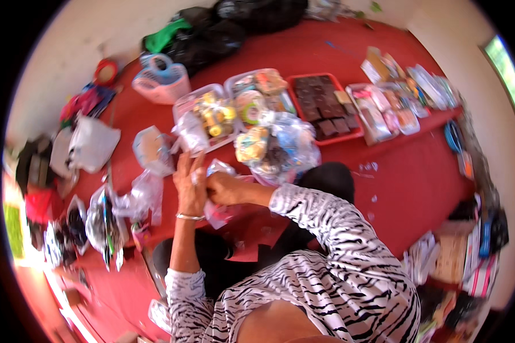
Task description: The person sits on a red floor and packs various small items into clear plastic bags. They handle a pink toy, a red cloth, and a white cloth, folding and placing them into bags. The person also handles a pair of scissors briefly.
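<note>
My left hand (190, 186) is raised in front of me with its fingers stretched upward, a metal bangle (190, 217) on the wrist. Close against its palm side, my right hand (224, 189) is curled closed. Whatever its fingers hold, if anything, is hidden. Beneath both hands a pink plastic wrapping (218, 216) shows in part. Just beyond them lies a clear plastic bag (294, 146) with yellowish and dark bundles (252, 144). Behind the left hand, a tray (180, 107) holds yellow items (216, 114) and a whitish packet (192, 132).
Another tray (230, 86) of packets, a red tray (356, 130) of dark brown blocks (315, 97) and a box of small packages (377, 114) stand in a row on the red floor covering (395, 188). A pink basket (165, 86) and plastic bags (94, 143) lie leftward.
</note>
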Demonstrator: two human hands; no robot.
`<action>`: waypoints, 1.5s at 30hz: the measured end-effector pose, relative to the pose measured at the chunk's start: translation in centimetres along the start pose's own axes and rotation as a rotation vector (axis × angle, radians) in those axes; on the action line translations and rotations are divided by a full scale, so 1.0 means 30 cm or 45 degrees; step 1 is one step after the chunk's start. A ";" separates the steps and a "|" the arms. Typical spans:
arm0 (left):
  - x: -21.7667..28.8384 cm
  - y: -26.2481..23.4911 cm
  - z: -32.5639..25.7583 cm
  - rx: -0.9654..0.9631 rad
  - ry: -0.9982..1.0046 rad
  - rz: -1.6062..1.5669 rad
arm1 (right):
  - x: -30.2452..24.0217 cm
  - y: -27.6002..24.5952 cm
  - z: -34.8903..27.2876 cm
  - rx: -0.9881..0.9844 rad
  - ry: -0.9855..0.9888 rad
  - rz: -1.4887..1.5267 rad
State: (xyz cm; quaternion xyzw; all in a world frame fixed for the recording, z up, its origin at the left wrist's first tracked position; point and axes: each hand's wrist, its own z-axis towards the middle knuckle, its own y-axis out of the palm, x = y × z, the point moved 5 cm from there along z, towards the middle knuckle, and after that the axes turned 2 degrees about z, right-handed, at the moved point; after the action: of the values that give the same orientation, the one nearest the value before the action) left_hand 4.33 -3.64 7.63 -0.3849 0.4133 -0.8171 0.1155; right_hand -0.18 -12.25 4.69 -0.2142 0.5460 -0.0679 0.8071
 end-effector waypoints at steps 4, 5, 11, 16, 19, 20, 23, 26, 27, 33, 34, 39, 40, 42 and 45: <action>-0.052 0.009 -0.022 -0.283 -0.232 -0.234 | -0.019 0.021 -0.007 -0.335 0.162 0.512; -0.060 0.026 -0.028 -0.384 -0.361 -0.449 | -0.030 0.016 -0.009 -0.409 0.192 0.597; 0.010 0.020 -0.035 -0.587 -0.527 -1.058 | -0.049 0.005 -0.028 -0.384 0.389 0.801; -0.055 -0.025 -0.061 -0.506 -0.318 -1.010 | -0.061 -0.063 -0.002 -0.194 0.392 0.619; 0.034 -0.067 -0.029 -0.371 -0.209 -0.642 | -0.035 -0.121 0.010 0.111 0.367 0.822; 0.050 -0.079 -0.022 -0.361 -0.253 -0.478 | -0.027 -0.143 0.013 0.082 0.363 0.664; 0.081 -0.092 -0.013 -0.195 -0.141 -0.219 | -0.024 -0.168 0.026 0.116 0.384 0.452; 0.132 -0.091 -0.008 -0.017 0.180 -0.084 | -0.016 -0.177 0.018 0.297 0.380 0.317; 0.127 -0.089 -0.010 -0.011 0.159 -0.038 | -0.015 -0.177 0.016 0.366 0.367 0.271; 0.076 -0.045 -0.019 -0.176 -0.259 -0.275 | -0.025 -0.171 0.014 0.377 0.359 0.527; 0.080 -0.038 -0.023 -0.236 -0.461 -0.524 | -0.018 -0.159 0.013 0.356 0.414 0.732; 0.044 -0.017 -0.016 -0.195 -0.256 -0.528 | 0.014 -0.152 0.019 0.298 0.511 0.647; 0.004 -0.025 -0.030 -0.158 -0.373 -0.645 | -0.024 -0.139 0.021 0.296 0.678 0.918; -0.058 -0.019 -0.045 -0.087 -0.537 -0.870 | 0.009 -0.128 0.028 0.348 0.440 1.013; -0.110 -0.015 -0.061 -0.111 -0.603 -1.106 | -0.023 -0.118 0.035 0.259 0.518 0.896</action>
State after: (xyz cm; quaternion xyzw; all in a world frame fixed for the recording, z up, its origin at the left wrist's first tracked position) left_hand 5.28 -0.60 5.56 -0.7011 0.2108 -0.6619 -0.1610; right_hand 0.94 -14.90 7.10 0.0841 0.7248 0.1176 0.6736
